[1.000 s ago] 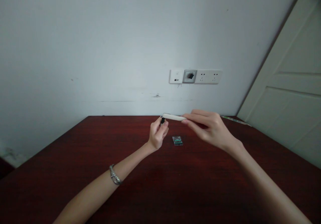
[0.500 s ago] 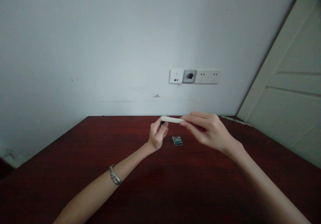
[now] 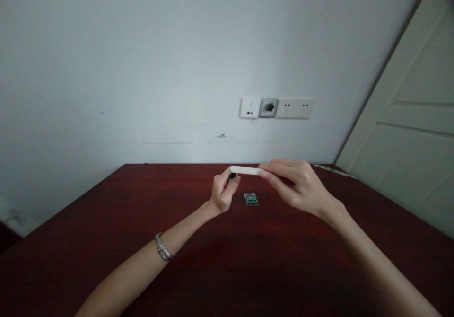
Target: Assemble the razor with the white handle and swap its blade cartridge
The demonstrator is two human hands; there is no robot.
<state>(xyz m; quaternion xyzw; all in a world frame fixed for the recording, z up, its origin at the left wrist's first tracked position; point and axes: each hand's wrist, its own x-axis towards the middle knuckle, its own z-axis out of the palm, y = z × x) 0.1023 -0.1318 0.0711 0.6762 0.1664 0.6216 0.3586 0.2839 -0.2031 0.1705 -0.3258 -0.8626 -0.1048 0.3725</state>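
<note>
A thin white object (image 3: 245,170), seen edge-on, is held level above the table between my two hands; its kind cannot be made out. My left hand (image 3: 222,193) is closed on its left end. By those fingers a small black part (image 3: 231,176) shows, and whether it belongs to the white object is unclear. My right hand (image 3: 301,184) pinches the other end between thumb and fingers. Below and beyond, a small clear plastic case (image 3: 251,199) with green pieces inside lies flat on the table, touched by neither hand.
The dark red wooden table (image 3: 198,260) reaches back to a pale wall (image 3: 159,71). Sockets and switches (image 3: 294,109) are set in that wall. At the right stands a white panelled door (image 3: 414,142), and a thin patterned strip (image 3: 333,170) lies near the table's back right.
The white object has shifted very slightly to the right, along with the fingers of both hands. Both grips stay as they were, and the clear case has not moved.
</note>
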